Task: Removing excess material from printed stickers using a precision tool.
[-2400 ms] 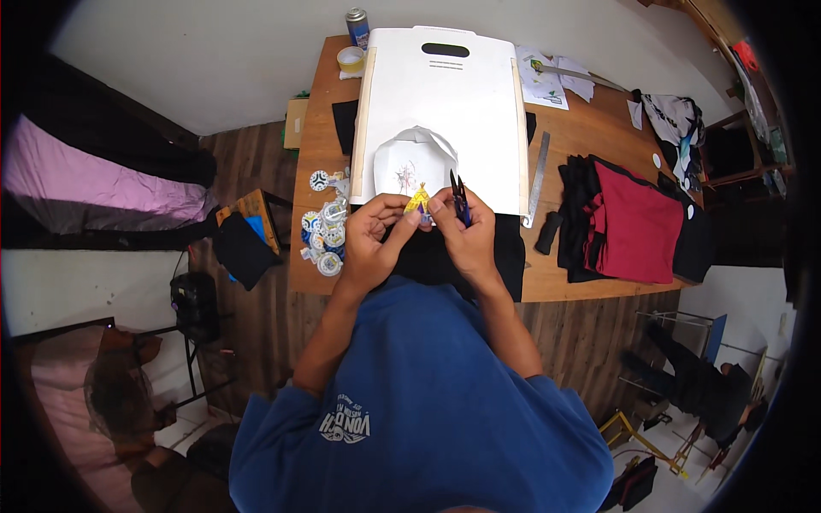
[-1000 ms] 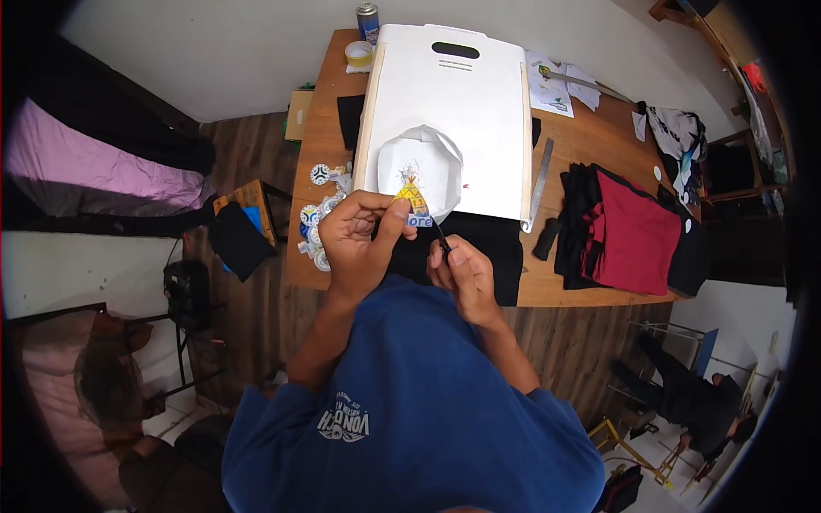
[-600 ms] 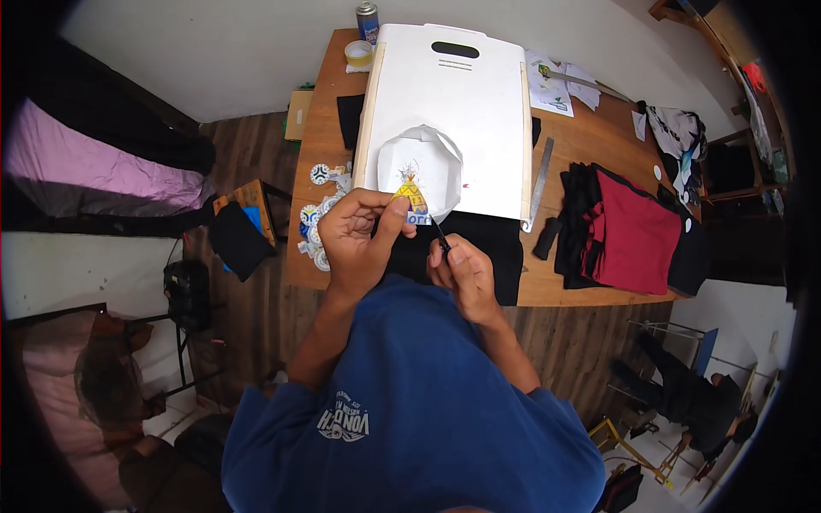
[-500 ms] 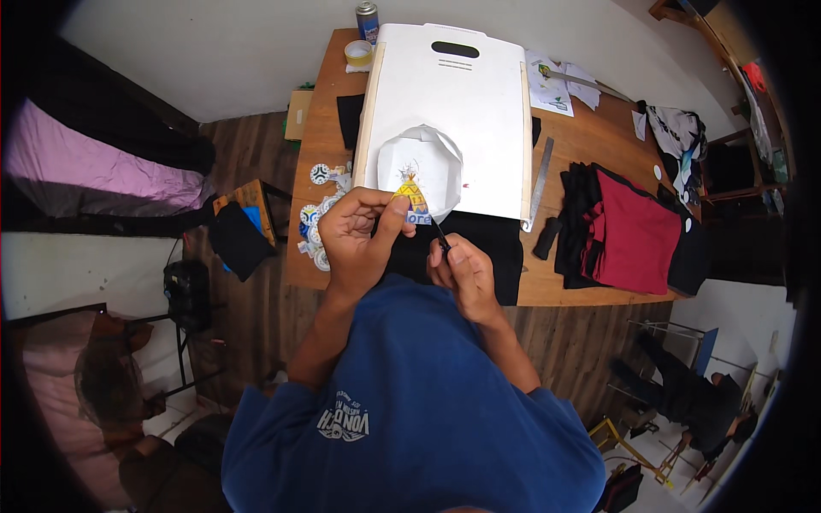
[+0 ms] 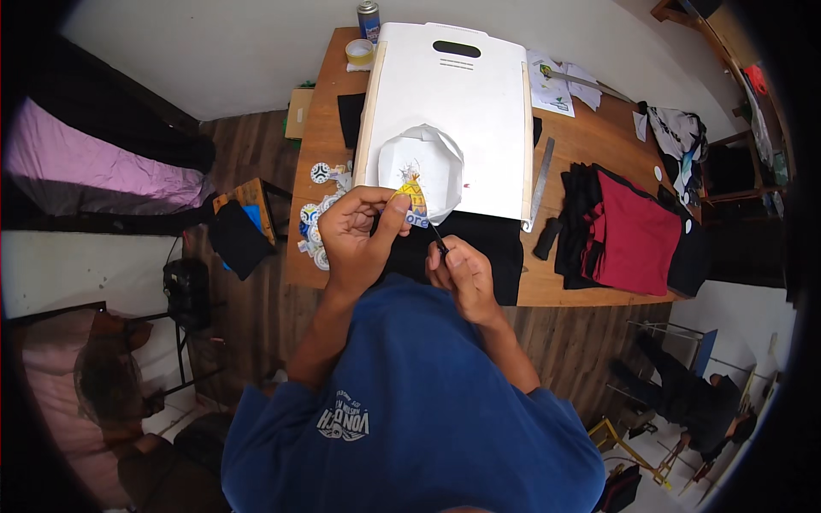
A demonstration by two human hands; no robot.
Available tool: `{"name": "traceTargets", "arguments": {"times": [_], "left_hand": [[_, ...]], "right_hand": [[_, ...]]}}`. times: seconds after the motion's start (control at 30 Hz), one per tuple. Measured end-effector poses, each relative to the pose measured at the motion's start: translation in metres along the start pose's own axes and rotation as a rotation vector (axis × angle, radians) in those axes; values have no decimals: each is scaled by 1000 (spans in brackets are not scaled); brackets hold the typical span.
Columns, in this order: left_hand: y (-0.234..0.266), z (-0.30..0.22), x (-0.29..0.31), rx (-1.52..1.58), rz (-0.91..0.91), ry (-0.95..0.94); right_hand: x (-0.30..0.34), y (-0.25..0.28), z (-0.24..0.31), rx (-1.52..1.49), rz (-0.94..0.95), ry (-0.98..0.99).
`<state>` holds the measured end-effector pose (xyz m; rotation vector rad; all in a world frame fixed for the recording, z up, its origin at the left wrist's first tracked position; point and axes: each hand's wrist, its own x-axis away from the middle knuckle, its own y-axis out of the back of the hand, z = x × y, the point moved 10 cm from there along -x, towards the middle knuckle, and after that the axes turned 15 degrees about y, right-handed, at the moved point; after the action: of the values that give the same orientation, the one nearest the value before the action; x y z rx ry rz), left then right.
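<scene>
My left hand [image 5: 363, 229] pinches a small printed cutout [image 5: 416, 203], yellow with blue lettering, between thumb and fingers. In my right hand [image 5: 466, 278] is a slim black tool [image 5: 440, 240], its tip touching or very close to the cutout's lower right corner; its exact kind is too small to tell. Just beyond both hands a folded white paper tray [image 5: 445, 175] with small dark scraps in it sits on a white board [image 5: 462, 94]. Black fabric [image 5: 500, 256] lies beneath my hands at the near edge of the wooden table.
Several round printed cutouts [image 5: 320, 173] lie left of the board. Tape [image 5: 359, 53] and a spray can [image 5: 369, 21] stand at the far left. A metal ruler [image 5: 540, 184], a black-handled object [image 5: 547, 239] and folded red and black garments [image 5: 633, 231] are on the right. Another person [image 5: 718, 406] works at lower right.
The cutout has turned slightly in my left fingers. My right hand and the black tool have shifted a little to the left; the rest looks the same.
</scene>
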<state>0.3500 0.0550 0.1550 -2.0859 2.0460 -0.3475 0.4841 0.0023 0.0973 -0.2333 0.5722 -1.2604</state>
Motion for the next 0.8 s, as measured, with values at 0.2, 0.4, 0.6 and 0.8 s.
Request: {"name": "traceTargets", "arguments": {"times": [0.2, 0.4, 0.6, 0.8], "left_hand": [[2, 0, -1, -29, -1, -2], [-3, 3, 0, -32, 21, 46], [-3, 3, 3, -26, 27, -32], [1, -4, 9, -56, 43, -159]], "right_hand": [[0, 0, -2, 3, 24, -9], [3, -2, -4, 4, 36, -26], [5, -4, -8, -19, 49, -5], [5, -3, -11, -29, 27, -12]]}}
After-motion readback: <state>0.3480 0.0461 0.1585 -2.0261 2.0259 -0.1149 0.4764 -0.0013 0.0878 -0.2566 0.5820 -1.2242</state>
